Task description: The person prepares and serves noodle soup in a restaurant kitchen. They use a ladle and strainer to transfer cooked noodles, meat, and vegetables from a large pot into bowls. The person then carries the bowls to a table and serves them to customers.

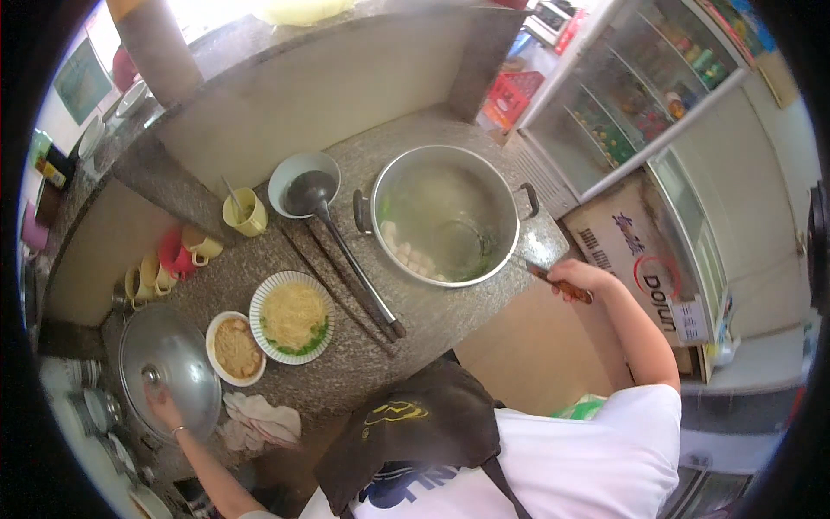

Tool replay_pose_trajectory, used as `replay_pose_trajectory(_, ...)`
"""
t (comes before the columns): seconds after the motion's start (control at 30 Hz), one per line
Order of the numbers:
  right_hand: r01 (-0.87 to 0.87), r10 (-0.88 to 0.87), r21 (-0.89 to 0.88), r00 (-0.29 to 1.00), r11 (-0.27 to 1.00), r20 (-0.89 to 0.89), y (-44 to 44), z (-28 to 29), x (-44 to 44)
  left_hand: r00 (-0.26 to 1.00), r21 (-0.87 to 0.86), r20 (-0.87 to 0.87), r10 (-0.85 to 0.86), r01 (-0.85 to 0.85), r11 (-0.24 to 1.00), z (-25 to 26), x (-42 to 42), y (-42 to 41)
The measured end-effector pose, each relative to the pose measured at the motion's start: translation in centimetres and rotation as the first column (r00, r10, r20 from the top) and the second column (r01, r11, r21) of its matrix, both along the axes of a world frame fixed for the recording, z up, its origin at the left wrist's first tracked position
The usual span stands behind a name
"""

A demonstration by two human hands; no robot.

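Observation:
My right hand (580, 279) grips the brown handle of a cooking utensil (537, 270), which reaches over the rim of a large two-handled metal pot (515, 250). Cloudy broth fills the pot, with pale pieces of food (408, 256) at its near left side and a round, submerged shape, perhaps the utensil's head. Far to the left, my left hand (163, 407) has its fingers at the knob of a domed metal lid (188, 350). Beside that lid stand a small bowl of brownish food (235, 347) and a ridged bowl of noodles with chopped greens (295, 314).
A black ladle (350, 259) rests in a pale bowl (275, 185), and long dark chopsticks (337, 298) lie alongside. Several mugs (176, 253) line the left wall; a yellow mug (249, 217) holds a utensil. A crumpled cloth (262, 418) lies at the counter's near edge. Right stands a glass-door refrigerator (639, 91).

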State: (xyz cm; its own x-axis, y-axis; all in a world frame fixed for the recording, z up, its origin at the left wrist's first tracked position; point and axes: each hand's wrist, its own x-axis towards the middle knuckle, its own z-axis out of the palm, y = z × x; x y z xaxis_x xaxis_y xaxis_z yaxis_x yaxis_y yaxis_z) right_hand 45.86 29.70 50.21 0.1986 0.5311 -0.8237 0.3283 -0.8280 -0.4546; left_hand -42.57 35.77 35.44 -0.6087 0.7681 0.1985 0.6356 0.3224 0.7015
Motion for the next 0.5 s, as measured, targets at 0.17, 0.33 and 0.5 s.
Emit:
replay_pose_trajectory(0.17, 0.097, -0.147, -0.156, 0.923, 0.983, -0.356, 1.4, -4.5, 2.9, 0.980, 0.054, 0.195, 0.048, -0.060, 0.997, -4.9, 12.1, -9.5)
replay_pose_trajectory(0.33, 0.264, -0.365, -0.252, 0.648, 0.931, -0.669, 2.8, -7.4, 5.1, 0.760, -0.124, 0.622, 0.187, -0.140, 0.982, -6.0, 30.6, -14.9)
replay_pose_trajectory(0.5, 0.221, -0.252, -0.127, 0.767, 0.967, -0.590, 4.7, -9.3, 5.5, 0.750, -0.185, 0.613, 0.249, -0.170, 0.968, -7.6, 35.0, -19.9)
